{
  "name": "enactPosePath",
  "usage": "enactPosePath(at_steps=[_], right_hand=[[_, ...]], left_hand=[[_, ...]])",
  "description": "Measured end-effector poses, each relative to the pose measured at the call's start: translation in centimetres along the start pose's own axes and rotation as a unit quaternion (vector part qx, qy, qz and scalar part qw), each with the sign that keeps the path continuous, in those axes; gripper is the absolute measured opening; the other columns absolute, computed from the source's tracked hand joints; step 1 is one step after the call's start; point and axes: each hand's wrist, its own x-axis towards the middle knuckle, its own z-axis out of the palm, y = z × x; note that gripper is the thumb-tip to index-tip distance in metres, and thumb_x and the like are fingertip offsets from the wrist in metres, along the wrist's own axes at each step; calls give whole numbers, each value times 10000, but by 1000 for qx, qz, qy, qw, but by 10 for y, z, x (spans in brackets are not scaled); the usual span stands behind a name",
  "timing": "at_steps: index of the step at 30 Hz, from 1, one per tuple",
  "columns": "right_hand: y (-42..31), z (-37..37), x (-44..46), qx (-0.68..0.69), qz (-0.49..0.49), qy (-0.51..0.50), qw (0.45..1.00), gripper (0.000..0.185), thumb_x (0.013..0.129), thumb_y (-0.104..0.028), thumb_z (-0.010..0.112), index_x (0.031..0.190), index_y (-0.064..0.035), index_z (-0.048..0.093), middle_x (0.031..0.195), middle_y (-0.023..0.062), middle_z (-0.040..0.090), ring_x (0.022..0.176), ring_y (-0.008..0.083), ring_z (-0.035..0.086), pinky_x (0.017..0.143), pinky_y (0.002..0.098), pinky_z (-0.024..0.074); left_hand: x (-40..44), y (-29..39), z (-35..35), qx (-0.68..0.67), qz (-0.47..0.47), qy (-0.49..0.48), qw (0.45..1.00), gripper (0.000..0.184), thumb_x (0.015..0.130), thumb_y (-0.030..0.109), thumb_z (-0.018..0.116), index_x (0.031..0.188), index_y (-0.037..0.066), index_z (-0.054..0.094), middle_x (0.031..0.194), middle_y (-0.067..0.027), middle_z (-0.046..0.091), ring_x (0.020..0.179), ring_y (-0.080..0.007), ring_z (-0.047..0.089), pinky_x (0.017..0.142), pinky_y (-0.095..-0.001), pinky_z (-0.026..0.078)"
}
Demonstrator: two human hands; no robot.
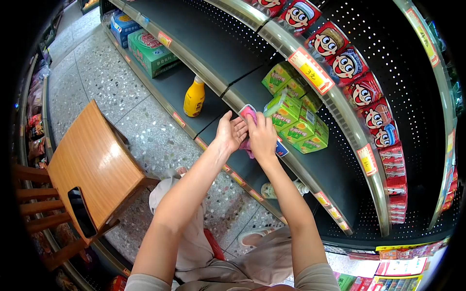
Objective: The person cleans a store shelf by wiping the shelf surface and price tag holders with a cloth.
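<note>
There is one left hand (232, 133), one right hand (262, 138), one pink cloth (248, 113), one yellow bottle (194, 98), one chair (94, 160) and one phone (81, 212). The shelves (194, 36) hold one green carton (151, 52), at least one blue box (123, 29), at least seven red face packs (363, 92) and several green packs (297, 127), overlapping too much to count.

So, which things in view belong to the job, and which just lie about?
In the job:
- pink cloth in the right hand
- left hand, open beside it
- shelf edge, probably

Lying about:
- yellow bottle
- lime-green boxes
- wooden chair
- phone on the chair
</note>
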Motion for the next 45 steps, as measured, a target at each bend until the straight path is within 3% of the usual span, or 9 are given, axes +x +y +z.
enactPosePath(at_steps=[16, 22, 25, 28, 45], right_hand=[[10, -4, -26, -14, -30, 31, 999, 336, 780, -142, 601, 1108, -93, 651, 1081, 64, 581, 910, 221, 548, 722, 316, 495], [-1, 5, 1, -17, -54, 54, 997, 312, 768, -160, 599, 1066, -84, 655, 1030, 45, 573, 879, 205, 542, 664, 291, 467], [-6, 11, 13, -12, -54, 52, 997, 331, 765, -161, 600, 1084, -86, 645, 1045, 44, 566, 890, 205, 540, 679, 294, 476], [-13, 14, 21, 13, -32, 27, 999, 367, 771, -137, 589, 1133, -93, 623, 1133, 64, 562, 935, 238, 545, 717, 335, 504], [14, -5, -25, -55, -93, 36, 994, 301, 792, -172, 599, 1082, -110, 656, 1095, 54, 591, 877, 205, 556, 688, 297, 486]], left_hand=[[4, 3, 1, -12, 34, 40, 999, 648, 980, 499, 303, 1397, 11, 399, 1370, -106, 501, 1253, -209, 461, 1044, -359, 318], [-1, 5, 0, -62, 21, 10, 998, 646, 981, 494, 300, 1405, 14, 388, 1379, -110, 491, 1250, -229, 468, 1049, -366, 339], [-5, 5, 2, -65, 27, -10, 997, 639, 987, 495, 290, 1389, 8, 391, 1426, -149, 434, 1325, -257, 396, 1106, -393, 286], [-3, 3, 3, -48, 28, 8, 998, 617, 982, 484, 306, 1380, 29, 426, 1341, -121, 519, 1203, -222, 499, 1004, -363, 385], [0, 9, -4, -66, 3, 10, 998, 643, 978, 512, 301, 1351, 7, 442, 1339, -126, 503, 1253, -238, 458, 1055, -370, 336]])
